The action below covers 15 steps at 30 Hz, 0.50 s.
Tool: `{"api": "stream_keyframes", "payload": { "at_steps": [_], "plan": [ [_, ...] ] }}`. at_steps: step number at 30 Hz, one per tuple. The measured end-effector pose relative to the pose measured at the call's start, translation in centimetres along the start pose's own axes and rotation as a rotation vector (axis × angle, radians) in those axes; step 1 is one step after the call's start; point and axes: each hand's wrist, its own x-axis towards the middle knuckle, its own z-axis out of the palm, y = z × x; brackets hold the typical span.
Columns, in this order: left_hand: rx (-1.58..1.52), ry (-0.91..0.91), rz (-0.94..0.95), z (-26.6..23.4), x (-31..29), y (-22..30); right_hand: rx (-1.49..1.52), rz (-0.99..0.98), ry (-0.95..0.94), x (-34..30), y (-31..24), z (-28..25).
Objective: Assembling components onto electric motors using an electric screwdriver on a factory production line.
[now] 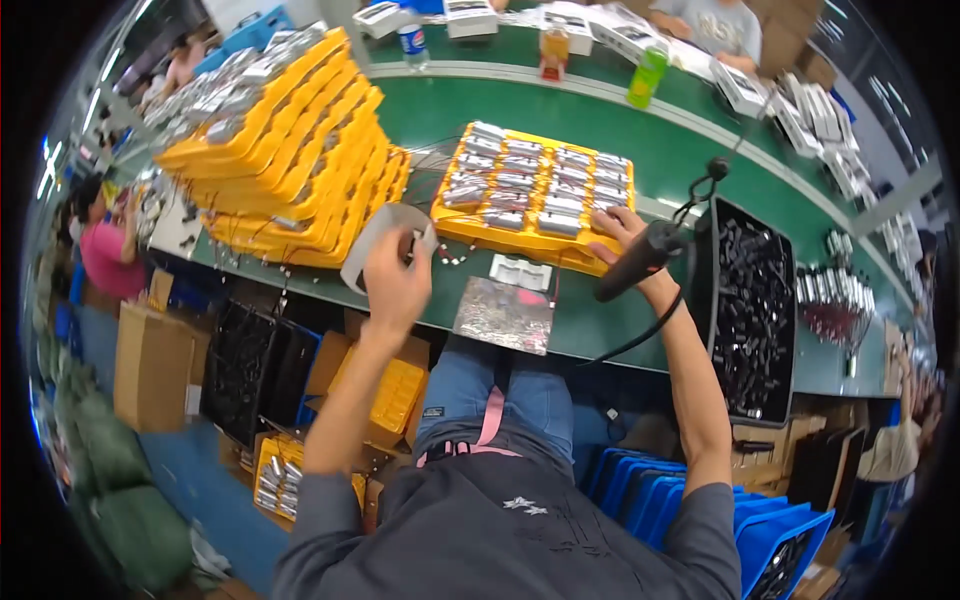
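Observation:
My left hand [398, 280] is closed on a wide grey ring, seemingly a roll of tape [385, 228], just left of a yellow tray [560, 248]. Rows of silver cylindrical parts with thin wires [505, 182], like battery packs, fill that tray. On its right front corner rests my right hand [622, 238], fingers spread. A black hanging power screwdriver [640, 262] partly covers the right wrist. Between my hands, at the bench's near edge, are a small white plastic holder [521, 272] and a shiny silver sheet [505, 314].
A tall stack of yellow trays [300, 180] stands at the left. On the right is a black bin [752, 310] of black parts. Bottles [648, 75] line the far side, where a co-worker [715, 30] sits. Blue bins [650, 495] are below right.

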Motion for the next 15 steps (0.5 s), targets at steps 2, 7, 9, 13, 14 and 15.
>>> {"api": "stream_keyframes", "payload": {
  "at_steps": [2, 7, 9, 13, 14, 15],
  "plan": [
    [0.070, -0.019, 0.057, 1.1, -5.5, -0.5, -0.057, -0.021, 0.023, 0.1, -0.6, -0.4],
    [0.307, -0.185, 0.073, 5.2, -11.8, 1.5, -0.207, -0.087, 0.093, -1.1, -2.1, 0.1],
    [0.431, -0.215, -0.054, 7.5, -12.7, 0.8, -0.230, -0.057, 0.128, -1.4, -2.0, 0.7],
    [0.407, -0.253, -0.052, 8.4, -13.5, -0.2, -0.104, -0.003, 0.140, -1.5, 0.3, 2.3],
    [0.368, -0.258, -0.035, 8.3, -13.5, -0.6, -0.128, 0.030, 0.126, -1.2, 0.1, 2.4],
    [0.374, -0.267, -0.025, 8.2, -13.4, -0.9, -0.147, 0.055, 0.110, -0.5, -0.6, 2.3]
  ]
}}
